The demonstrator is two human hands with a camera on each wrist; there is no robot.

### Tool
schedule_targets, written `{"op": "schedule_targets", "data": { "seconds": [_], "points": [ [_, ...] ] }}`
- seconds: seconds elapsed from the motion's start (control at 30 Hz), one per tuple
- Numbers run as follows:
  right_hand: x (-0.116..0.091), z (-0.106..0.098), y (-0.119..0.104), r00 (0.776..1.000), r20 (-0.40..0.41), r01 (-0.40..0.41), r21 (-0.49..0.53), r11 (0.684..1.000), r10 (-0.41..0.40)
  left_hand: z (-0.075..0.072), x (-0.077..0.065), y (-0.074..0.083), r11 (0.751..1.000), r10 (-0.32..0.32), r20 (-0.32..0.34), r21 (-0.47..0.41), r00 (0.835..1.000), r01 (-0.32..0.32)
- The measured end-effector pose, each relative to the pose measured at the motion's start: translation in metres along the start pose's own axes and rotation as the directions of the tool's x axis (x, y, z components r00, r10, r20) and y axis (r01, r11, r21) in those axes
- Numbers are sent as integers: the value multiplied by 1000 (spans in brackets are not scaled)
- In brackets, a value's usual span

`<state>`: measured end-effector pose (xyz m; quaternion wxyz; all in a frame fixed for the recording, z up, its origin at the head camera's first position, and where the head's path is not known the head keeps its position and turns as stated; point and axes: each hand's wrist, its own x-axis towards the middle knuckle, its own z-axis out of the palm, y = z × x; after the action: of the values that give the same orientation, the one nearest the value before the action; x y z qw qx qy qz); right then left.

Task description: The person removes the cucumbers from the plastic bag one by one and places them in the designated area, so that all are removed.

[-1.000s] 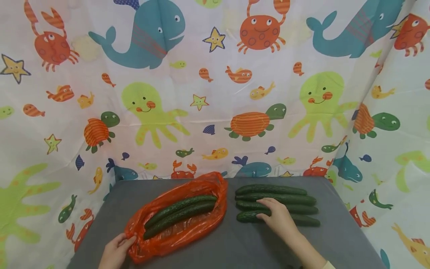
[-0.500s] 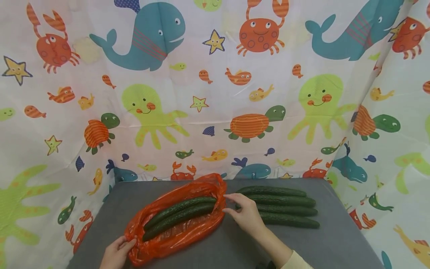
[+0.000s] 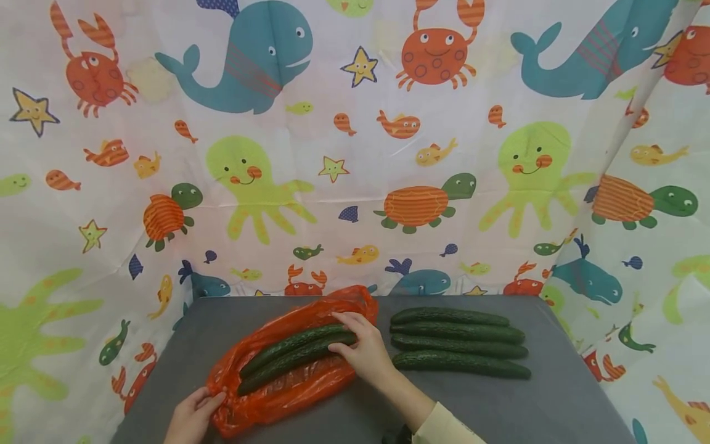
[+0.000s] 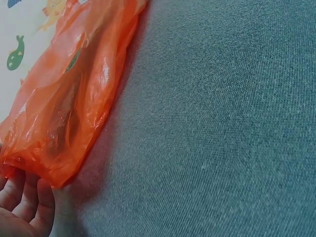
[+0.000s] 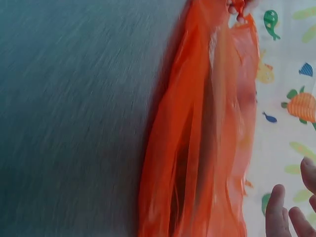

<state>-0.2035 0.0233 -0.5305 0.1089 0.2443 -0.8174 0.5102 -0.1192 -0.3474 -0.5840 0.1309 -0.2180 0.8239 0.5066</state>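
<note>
An orange plastic bag [image 3: 249, 410] lies on the grey table with its opening facing up. Two dark green cucumbers [image 3: 294, 359] rest side by side in it. My left hand [image 3: 190, 417] pinches the bag's near left end between thumb and fingers; the left wrist view shows its curled fingers [image 4: 43, 205] at the bag's gathered edge. Over the right end of the bagged cucumbers is my right hand [image 3: 367, 353], thumb and fingers spread apart with nothing between them. In the right wrist view its fingers [image 5: 275, 212] appear at the lower right, beyond the bag.
Several more cucumbers [image 3: 460, 362] lie in a row on the table's right side, close to the bag. A white curtain [image 3: 344, 172] printed with sea animals stands behind the table [image 3: 444, 410] and along both its sides.
My right hand has moved left, from above the row of cucumbers to over the right end of the bag. My left hand stays at the bag's left end.
</note>
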Motion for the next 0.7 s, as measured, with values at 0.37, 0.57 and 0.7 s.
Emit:
{"op": "schedule_targets", "data": {
  "seconds": [0.37, 0.57, 0.7],
  "points": [
    [13, 52, 18, 977, 132, -160, -70, 985, 168, 4, 2, -1, 1000, 1, 23, -8, 1000, -1],
    [12, 65, 28, 966, 153, -193, -100, 976, 207, 3, 0, 2, 1000, 10, 19, -10, 1000, -10],
    [12, 69, 33, 963, 164, -190, -144, 971, 212, 3, 0, 2, 1000, 14, 5, -10, 1000, -14]
  ]
}}
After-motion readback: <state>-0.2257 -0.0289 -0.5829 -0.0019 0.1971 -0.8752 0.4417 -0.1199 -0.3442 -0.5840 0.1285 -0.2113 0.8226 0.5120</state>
